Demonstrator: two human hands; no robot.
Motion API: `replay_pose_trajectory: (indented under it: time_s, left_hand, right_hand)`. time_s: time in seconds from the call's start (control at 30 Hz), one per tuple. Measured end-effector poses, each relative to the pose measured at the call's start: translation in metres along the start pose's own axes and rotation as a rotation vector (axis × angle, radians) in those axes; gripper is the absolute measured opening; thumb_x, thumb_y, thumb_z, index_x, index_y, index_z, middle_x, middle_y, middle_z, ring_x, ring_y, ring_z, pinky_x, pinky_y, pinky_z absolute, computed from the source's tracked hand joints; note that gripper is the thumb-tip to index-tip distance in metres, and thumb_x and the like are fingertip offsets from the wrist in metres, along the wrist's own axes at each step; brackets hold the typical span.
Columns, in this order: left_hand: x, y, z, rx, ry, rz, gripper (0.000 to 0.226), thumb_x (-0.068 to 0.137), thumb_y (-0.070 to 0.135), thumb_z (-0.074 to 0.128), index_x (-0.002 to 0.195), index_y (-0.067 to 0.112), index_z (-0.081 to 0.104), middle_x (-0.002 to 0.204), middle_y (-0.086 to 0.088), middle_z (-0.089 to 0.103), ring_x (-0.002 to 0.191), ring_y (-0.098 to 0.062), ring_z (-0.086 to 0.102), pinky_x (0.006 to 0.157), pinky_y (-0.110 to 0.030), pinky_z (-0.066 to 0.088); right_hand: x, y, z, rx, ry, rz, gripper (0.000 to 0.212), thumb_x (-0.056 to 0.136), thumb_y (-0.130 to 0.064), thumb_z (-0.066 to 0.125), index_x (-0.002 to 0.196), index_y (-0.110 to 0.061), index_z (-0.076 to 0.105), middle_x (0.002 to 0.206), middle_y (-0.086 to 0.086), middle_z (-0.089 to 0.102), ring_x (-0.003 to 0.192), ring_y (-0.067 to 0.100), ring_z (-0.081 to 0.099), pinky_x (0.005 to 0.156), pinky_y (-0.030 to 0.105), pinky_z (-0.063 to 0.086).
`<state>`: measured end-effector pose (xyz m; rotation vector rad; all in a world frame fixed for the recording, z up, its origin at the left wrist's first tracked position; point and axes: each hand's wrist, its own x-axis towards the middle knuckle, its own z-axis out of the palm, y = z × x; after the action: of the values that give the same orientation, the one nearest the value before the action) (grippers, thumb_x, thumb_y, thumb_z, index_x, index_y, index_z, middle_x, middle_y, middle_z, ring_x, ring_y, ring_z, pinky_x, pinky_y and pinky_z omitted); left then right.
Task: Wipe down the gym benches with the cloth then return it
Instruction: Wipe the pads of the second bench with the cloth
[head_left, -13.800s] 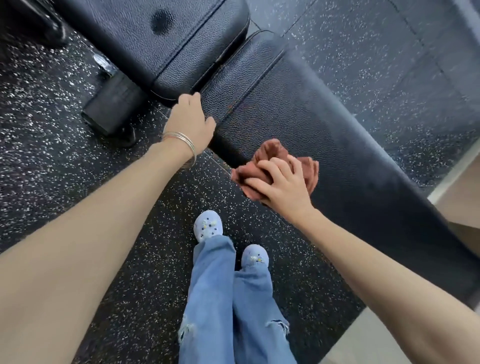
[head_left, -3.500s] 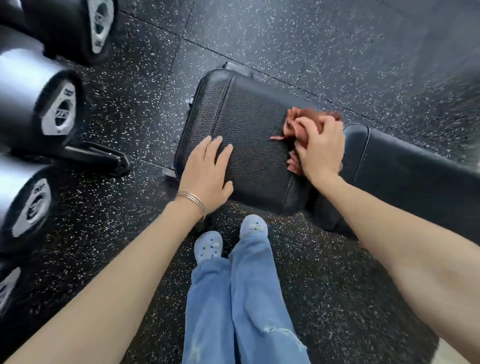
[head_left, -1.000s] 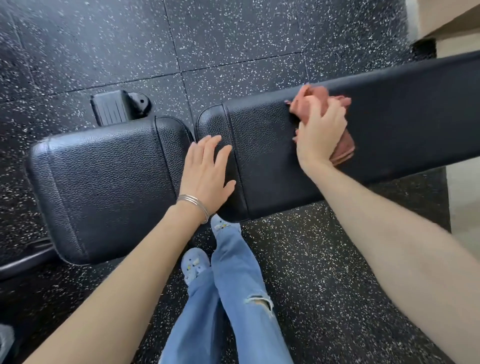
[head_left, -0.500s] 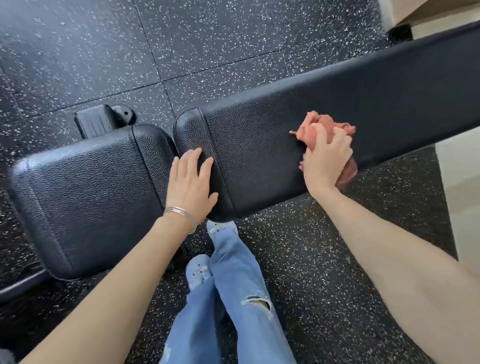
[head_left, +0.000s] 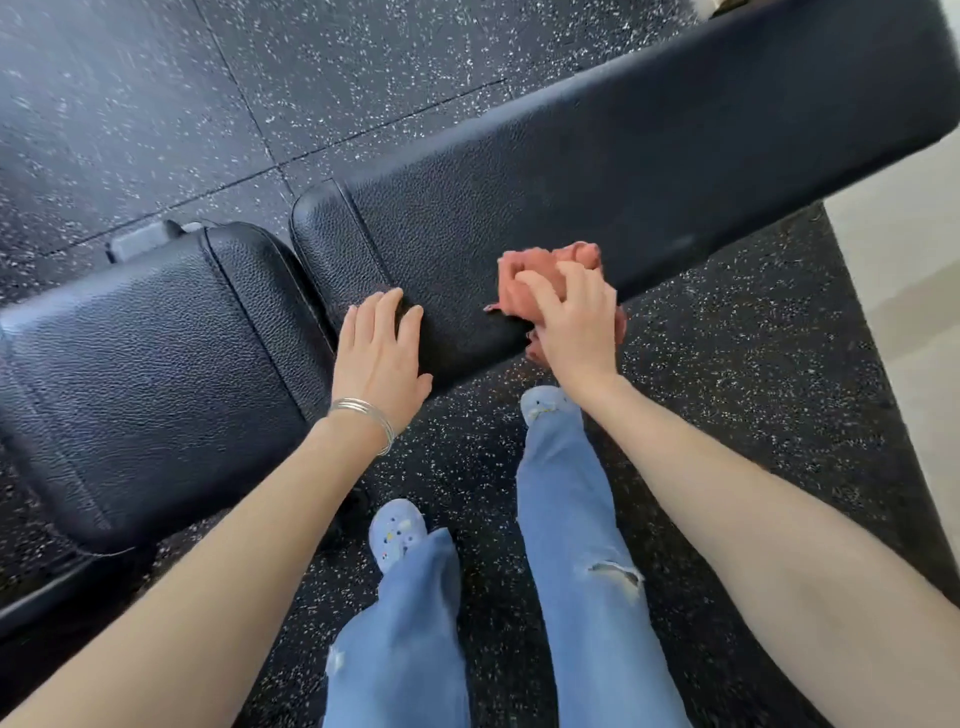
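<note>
With fingers (head_left: 543, 293) of the right hand (head_left: 576, 332) curled tight, clutched the bunched pink cloth (head_left: 574, 255) against the near edge of the bench (head_left: 649, 166). Rested the left hand (head_left: 379, 358) flat on that same edge, fingers straight and slightly apart, a little left of the cloth.

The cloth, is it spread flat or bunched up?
Bunched up: the cloth is a crumpled wad under the right hand, whose fingers curl over it on the bench pad.
</note>
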<state>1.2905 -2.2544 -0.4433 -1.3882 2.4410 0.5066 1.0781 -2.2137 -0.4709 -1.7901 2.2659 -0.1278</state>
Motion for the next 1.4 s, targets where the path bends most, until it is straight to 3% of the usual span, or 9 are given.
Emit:
replay_pose_trajectory:
  time_s: [0.2,0.33,0.43,0.57,0.67,0.8,0.93,1.17,1.4]
  left_hand:
    - [0.014,0.037,0.013,0.107,-0.003,-0.051,0.072,0.085,0.047,0.055,0.138,0.006,0.028,0.149,-0.015,0.024,0.141,-0.036,0.014,0.116,-0.051,0.010]
    - [0.022,0.060,0.010,-0.021,0.032,-0.157,0.069,0.079,0.038,0.067,0.133,0.007,0.037,0.149,-0.014,0.025,0.140,-0.036,0.015,0.115,-0.054,0.009]
    - [0.031,0.084,0.009,-0.061,0.053,-0.123,0.068,0.080,0.036,0.066,0.135,0.010,0.036,0.150,-0.012,0.024,0.141,-0.034,0.015,0.116,-0.050,0.009]
    - [0.055,0.110,0.003,-0.043,0.059,-0.049,0.065,0.084,0.027,0.063,0.138,0.011,0.032,0.152,-0.012,0.022,0.141,-0.032,0.015,0.117,-0.045,0.010]
    - [0.069,0.121,0.000,-0.025,0.066,-0.040,0.063,0.085,0.026,0.062,0.139,0.010,0.032,0.151,-0.013,0.022,0.140,-0.033,0.016,0.117,-0.045,0.012]
    - [0.078,0.130,-0.004,0.000,0.087,-0.018,0.067,0.084,0.029,0.064,0.139,0.010,0.032,0.150,-0.014,0.023,0.140,-0.034,0.017,0.117,-0.045,0.013]
    - [0.083,0.130,-0.001,0.022,0.103,-0.042,0.067,0.084,0.030,0.063,0.140,0.010,0.031,0.150,-0.015,0.024,0.140,-0.034,0.018,0.117,-0.044,0.014]
    - [0.060,0.112,-0.004,0.048,0.042,-0.087,0.061,0.087,0.023,0.060,0.139,0.011,0.031,0.150,-0.015,0.022,0.138,-0.033,0.020,0.115,-0.041,0.019]
    - [-0.024,0.072,-0.069,0.086,-0.002,-0.118,0.060,0.084,0.021,0.061,0.136,0.010,0.034,0.149,-0.016,0.024,0.135,-0.034,0.024,0.111,-0.041,0.026]
  right_hand:
    - [0.040,0.129,-0.026,0.029,0.166,0.356,0.046,0.083,-0.004,0.055,0.123,-0.025,0.052,0.134,0.015,0.038,0.119,0.037,0.034,0.101,0.045,0.033]
    - [0.064,0.130,-0.021,0.130,0.365,0.757,0.044,0.089,-0.006,0.049,0.128,-0.024,0.051,0.138,0.015,0.036,0.121,0.034,0.033,0.100,0.039,0.035]
    - [0.033,0.085,-0.003,0.202,0.422,0.510,0.037,0.093,-0.005,0.048,0.129,-0.012,0.052,0.134,0.012,0.040,0.121,0.007,0.031,0.102,0.008,0.024]
    - [-0.027,0.048,0.021,0.325,0.157,0.245,0.050,0.079,0.001,0.062,0.125,-0.017,0.058,0.133,0.019,0.040,0.116,0.034,0.034,0.099,0.044,0.035]
    - [-0.031,0.084,0.014,0.367,0.018,0.067,0.054,0.076,0.005,0.065,0.124,-0.018,0.058,0.133,0.020,0.040,0.116,0.035,0.033,0.100,0.040,0.034]
    - [0.019,0.164,-0.015,0.325,0.306,0.409,0.040,0.085,0.002,0.052,0.118,-0.019,0.058,0.130,0.016,0.039,0.113,0.030,0.035,0.097,0.029,0.031]
    - [0.083,0.218,-0.047,0.223,0.328,0.699,0.026,0.090,-0.005,0.043,0.109,-0.017,0.055,0.126,0.008,0.039,0.111,0.026,0.037,0.093,0.046,0.040]
    - [0.029,0.067,-0.013,0.116,0.068,0.358,0.032,0.094,-0.010,0.045,0.121,-0.025,0.053,0.139,0.013,0.035,0.116,0.034,0.032,0.095,0.047,0.026]
    - [-0.012,-0.003,-0.109,0.191,-0.267,-0.022,0.039,0.087,-0.005,0.050,0.119,-0.026,0.056,0.128,0.011,0.041,0.118,0.031,0.033,0.093,0.045,0.038]
